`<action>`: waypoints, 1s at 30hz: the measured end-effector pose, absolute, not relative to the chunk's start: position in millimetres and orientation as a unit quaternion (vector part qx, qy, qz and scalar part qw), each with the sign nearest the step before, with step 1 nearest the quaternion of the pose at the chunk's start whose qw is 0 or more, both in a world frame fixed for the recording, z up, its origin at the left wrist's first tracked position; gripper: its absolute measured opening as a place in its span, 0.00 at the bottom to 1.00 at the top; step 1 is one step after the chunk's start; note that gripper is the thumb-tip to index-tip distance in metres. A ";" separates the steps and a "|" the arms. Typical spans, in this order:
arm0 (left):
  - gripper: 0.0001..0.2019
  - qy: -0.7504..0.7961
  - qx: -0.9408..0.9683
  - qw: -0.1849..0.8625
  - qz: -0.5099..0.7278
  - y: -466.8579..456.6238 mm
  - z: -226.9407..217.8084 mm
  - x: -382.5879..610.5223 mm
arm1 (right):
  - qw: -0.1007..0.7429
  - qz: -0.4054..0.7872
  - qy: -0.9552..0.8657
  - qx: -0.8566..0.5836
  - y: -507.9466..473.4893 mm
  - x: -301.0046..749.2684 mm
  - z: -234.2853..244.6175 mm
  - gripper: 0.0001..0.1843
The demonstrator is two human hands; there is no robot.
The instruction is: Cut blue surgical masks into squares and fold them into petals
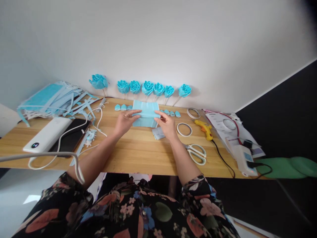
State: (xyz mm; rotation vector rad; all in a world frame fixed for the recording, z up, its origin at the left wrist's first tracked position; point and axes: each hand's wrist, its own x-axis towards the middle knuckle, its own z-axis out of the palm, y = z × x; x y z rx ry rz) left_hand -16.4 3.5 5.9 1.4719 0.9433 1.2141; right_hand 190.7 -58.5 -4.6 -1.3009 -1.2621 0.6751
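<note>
Between my two hands a light blue sheet of face-mask fabric (pixel 147 115) is held up above the wooden table. My left hand (pixel 125 122) pinches its left edge between thumb and fingers. The right edge is gripped the same way by my right hand (pixel 166 123). A small folded grey-white piece (pixel 158 133) lies on the table beside my right hand, partly covered by it. Behind the sheet runs a row of small blue folded petals (pixel 123 107), its middle hidden. Several blue fabric roses (pixel 148 88) on stems lean against the wall.
A pile of blue masks (pixel 47 97) lies at the far left, near a white power bank (pixel 48 135) and a white cable. On the right are tape rolls (pixel 184 129), scissors (pixel 196 153), a yellow glue gun (pixel 205 129) with its black cord, and a power strip (pixel 244 160).
</note>
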 end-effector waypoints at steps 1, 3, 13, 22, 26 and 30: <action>0.10 0.393 0.609 0.475 0.499 2.9 6.3 -16.5 | 0.568 0.276 -0.542 -0.554 -58.9 190.4 -3.4 0.18; 0.10 0.403 0.620 0.451 0.499 2.0 5.6 -16.8 | 0.567 0.253 -0.555 -0.554 -59.8 189.8 -1.7 0.17; 0.06 0.377 0.678 0.324 0.542 5.3 6.9 -22.1 | 0.571 0.193 -0.570 -0.557 -60.1 191.4 0.6 0.11; 0.16 0.343 0.554 0.539 0.534 -4.1 2.6 -12.5 | 0.586 0.309 -0.499 -0.558 -60.3 185.9 -8.1 0.22; 0.15 0.350 0.560 0.519 0.543 -4.1 -0.7 -11.8 | 0.598 0.301 -0.496 -0.552 -62.0 184.2 -6.8 0.21; 0.15 0.357 0.565 0.504 0.547 -2.9 -1.8 -12.8 | 0.597 0.319 -0.492 -0.548 -61.7 184.4 -4.2 0.22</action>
